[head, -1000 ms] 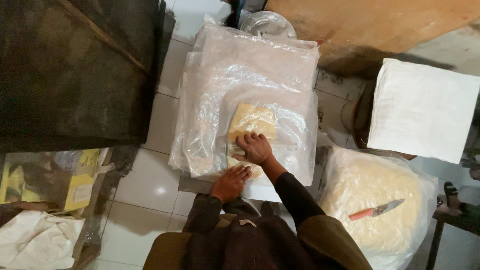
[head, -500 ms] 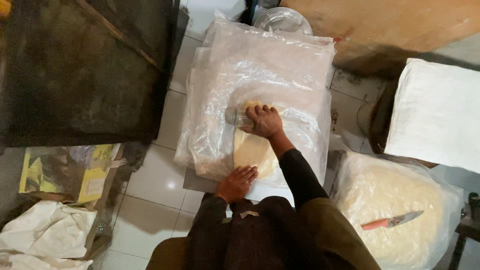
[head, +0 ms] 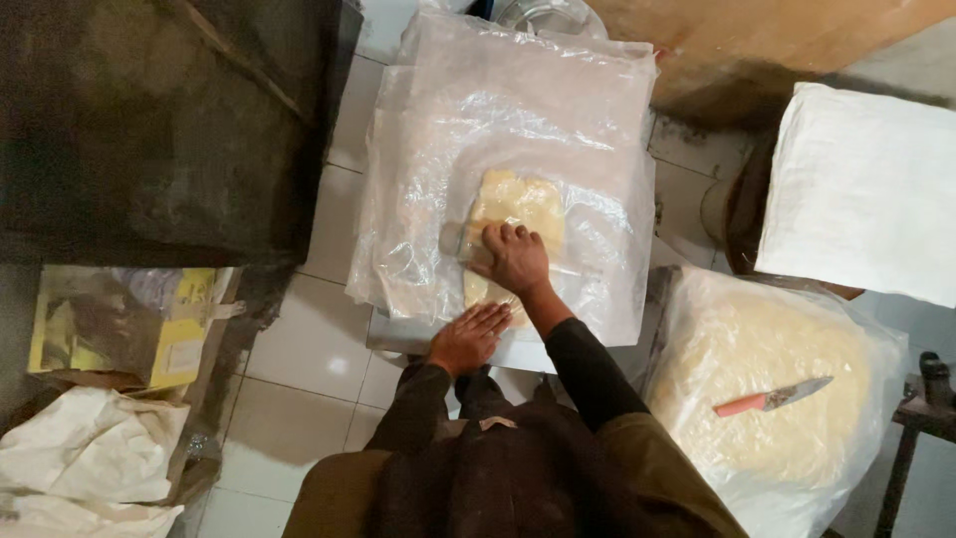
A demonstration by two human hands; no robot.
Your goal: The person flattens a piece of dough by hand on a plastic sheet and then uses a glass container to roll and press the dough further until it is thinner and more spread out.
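A flat yellow slab of dough (head: 520, 202) lies between clear plastic sheets (head: 518, 110) on a low white board (head: 393, 334) over the tiled floor. My right hand (head: 513, 257) presses down on the near part of the slab, fingers curled over a short pale roller (head: 453, 239) that sticks out to the left. My left hand (head: 468, 339) lies flat with its fingers spread at the near edge of the sheets, holding nothing. Dark sleeves cover both arms.
At the right, a plastic bag of pale dough (head: 767, 399) has a pink-handled knife (head: 772, 399) lying on top. A white cloth-covered block (head: 861, 189) is at the far right. A dark box (head: 149, 120), a yellow carton (head: 119, 324) and white sacks (head: 80, 458) are on the left.
My right hand pushed the roller away over the dough, then drew it back toward me. The left hand stayed at the near edge of the sheets.
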